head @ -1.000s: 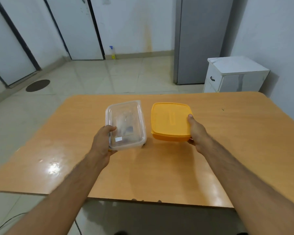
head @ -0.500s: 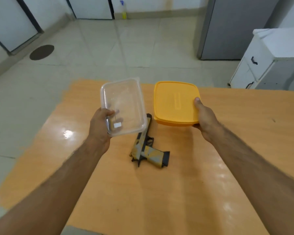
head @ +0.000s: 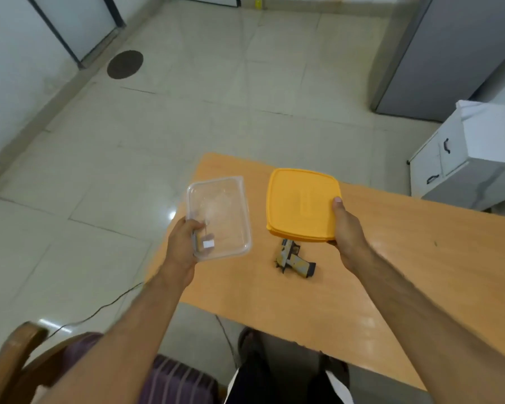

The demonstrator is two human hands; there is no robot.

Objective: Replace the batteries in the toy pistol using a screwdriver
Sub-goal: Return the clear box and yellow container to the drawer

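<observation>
On the surface [head: 420, 258], the toy pistol [head: 295, 259] lies at 6 o'clock of the yellow lid [head: 302, 204], gripped by the right hand [head: 347, 228]. The left hand [head: 184, 246] grips the clear container [head: 219, 217]. Risk: either piece, lowered carelessly, strikes the pistol.

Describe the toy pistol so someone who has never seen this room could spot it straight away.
Find the orange wooden table. Near its front left part, the toy pistol lies flat on the bare top, partly under the yellow lid held in the right hand. It is the only small, dark, tan-and-black patterned thing there; the clear container and the lid are plain and held aloft.
</observation>
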